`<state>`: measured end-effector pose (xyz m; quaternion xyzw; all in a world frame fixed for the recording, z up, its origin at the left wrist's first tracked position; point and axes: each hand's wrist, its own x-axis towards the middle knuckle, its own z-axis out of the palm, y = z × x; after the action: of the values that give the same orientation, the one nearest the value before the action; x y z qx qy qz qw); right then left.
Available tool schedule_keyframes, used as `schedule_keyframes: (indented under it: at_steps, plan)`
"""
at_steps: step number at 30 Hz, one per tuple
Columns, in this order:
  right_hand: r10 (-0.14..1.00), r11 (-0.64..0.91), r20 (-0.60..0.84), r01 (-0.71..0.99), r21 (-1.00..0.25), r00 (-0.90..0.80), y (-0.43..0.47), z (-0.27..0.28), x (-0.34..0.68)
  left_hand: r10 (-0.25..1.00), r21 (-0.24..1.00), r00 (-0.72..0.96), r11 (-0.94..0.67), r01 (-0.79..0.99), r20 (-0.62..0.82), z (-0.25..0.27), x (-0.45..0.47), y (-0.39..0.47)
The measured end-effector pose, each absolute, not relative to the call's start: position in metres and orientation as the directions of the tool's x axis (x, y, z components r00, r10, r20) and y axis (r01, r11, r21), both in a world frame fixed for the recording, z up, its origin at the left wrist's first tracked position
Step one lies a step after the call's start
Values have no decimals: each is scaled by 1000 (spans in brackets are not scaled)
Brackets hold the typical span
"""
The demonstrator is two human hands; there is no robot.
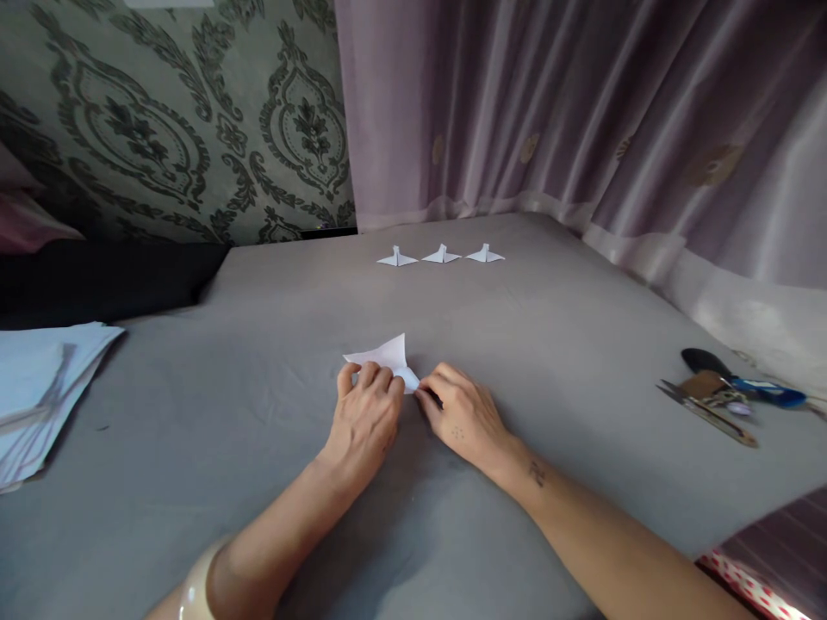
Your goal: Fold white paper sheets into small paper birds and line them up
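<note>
A partly folded piece of white paper point(385, 353) is between my hands over the grey surface, one point of it sticking up. My left hand point(369, 405) is closed on its near left side, the fingers curled over the edge and hiding part of it. My right hand point(462, 412) pinches the paper's right corner between thumb and forefinger. Farther back, three small folded white paper figures stand in a row: a left one point(396, 257), a middle one point(442, 254) and a right one point(486, 253).
A stack of white paper sheets point(39, 396) lies at the left, near a black cloth point(109, 280). On the right are scissors point(707, 413), a blue and black tool point(768, 392) and small items. A pale purple curtain point(491, 103) borders the grey surface point(271, 517).
</note>
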<state>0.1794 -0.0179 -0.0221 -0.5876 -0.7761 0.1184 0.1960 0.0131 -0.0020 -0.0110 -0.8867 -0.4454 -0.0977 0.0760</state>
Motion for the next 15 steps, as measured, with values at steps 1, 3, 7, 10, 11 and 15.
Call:
schedule_keyframes:
  at_steps: [1,3,7,10,11,15]
  plan:
    - [962,269,163,868,-417,-220,-17,-23,179,772,-53,585,-593,804,249,-12,14,-1]
    - [966,250,167,873,-419,-196,-15,-25,178,762,-61,590,-598,799,265,-13,14,0]
    - [960,264,203,855,-447,-190,-15,-25,178,746,-58,607,-617,784,274,-14,13,4]
    - [934,348,243,810,-471,-260,-20,-22,177,744,-36,610,-625,779,272,-15,12,6]
    - [924,377,246,797,-471,-292,-22,-21,176,746,-26,610,-627,779,269,-15,12,6]
    - [904,428,200,812,-397,-379,-32,-18,169,753,-3,612,-630,776,242,-13,13,6]
